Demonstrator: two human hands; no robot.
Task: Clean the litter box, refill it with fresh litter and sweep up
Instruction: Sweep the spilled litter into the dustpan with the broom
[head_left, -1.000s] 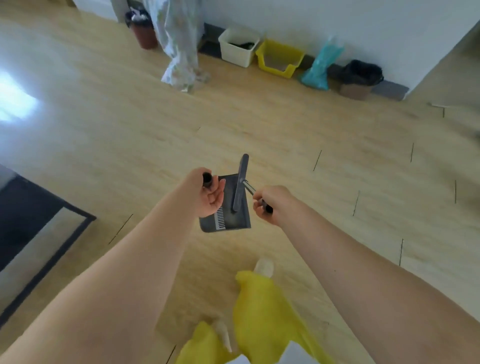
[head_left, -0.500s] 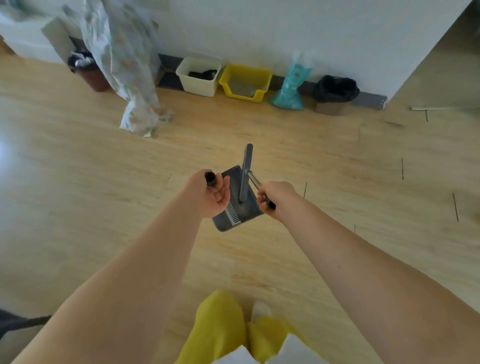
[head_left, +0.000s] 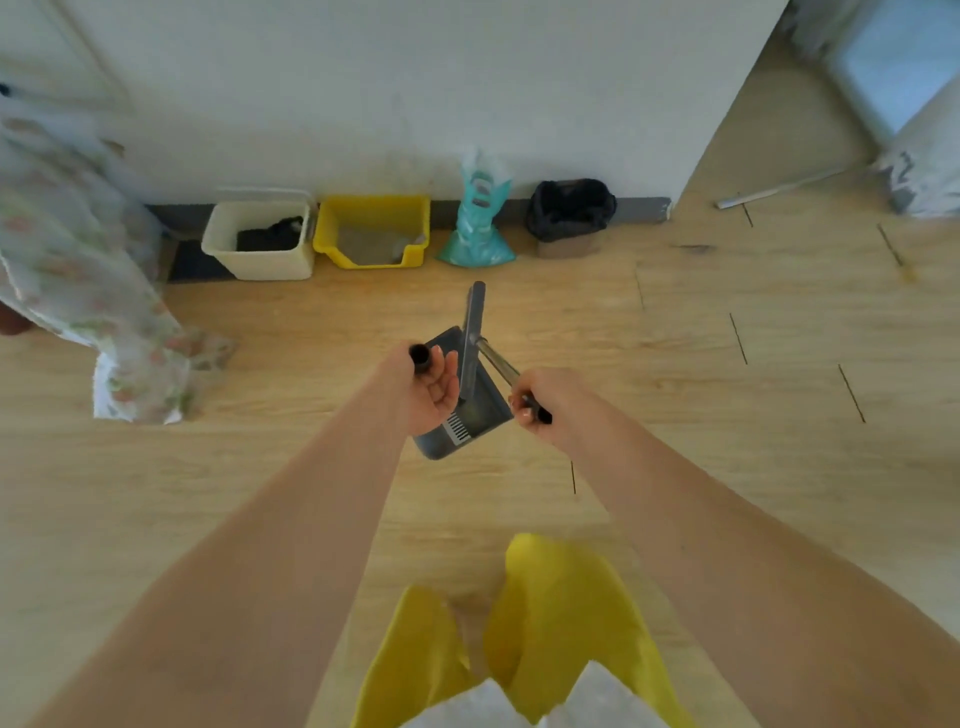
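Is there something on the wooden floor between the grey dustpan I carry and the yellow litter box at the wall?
Nothing visible. The wooden floor between the grey plastic dustpan and the yellow plastic litter box looks bare; the cream tub and teal bag stand beside the box.

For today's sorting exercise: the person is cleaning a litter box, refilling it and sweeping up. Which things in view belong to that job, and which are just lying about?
Belong to the job:
- yellow litter box
- teal litter bag
- dustpan, handle held by left hand
- broom, handle held by right hand
- black-lined bin

Just lying about:
- cream tub
- floral fabric
- metal strip
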